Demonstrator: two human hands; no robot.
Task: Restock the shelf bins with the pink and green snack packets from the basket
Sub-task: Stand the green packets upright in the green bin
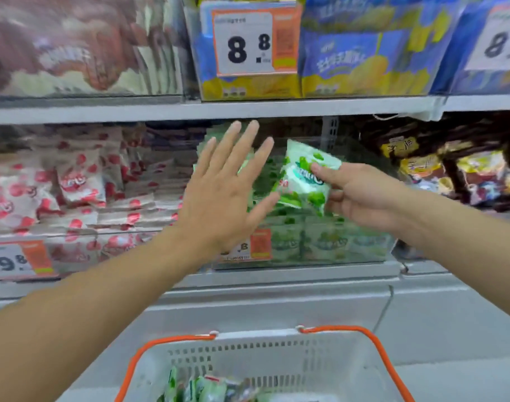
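My right hand (355, 195) pinches a green snack packet (303, 178) by its right edge, thumb on top, over the clear shelf bin of green packets (329, 245). My left hand (224, 187) is held up flat with fingers spread straight, in front of the same bin's left part, holding nothing. To the left, another clear bin holds pink packets (74, 192). Below, the white basket with orange handles (280, 361) holds more green packets (207, 388) at its bottom.
A grey shelf ledge (277, 282) runs below the bins. An upper shelf (219, 110) carries blue and yellow bags (346, 53) and a price tag reading 8.8 (245, 44). Dark and yellow packets (451, 163) fill the bin at right.
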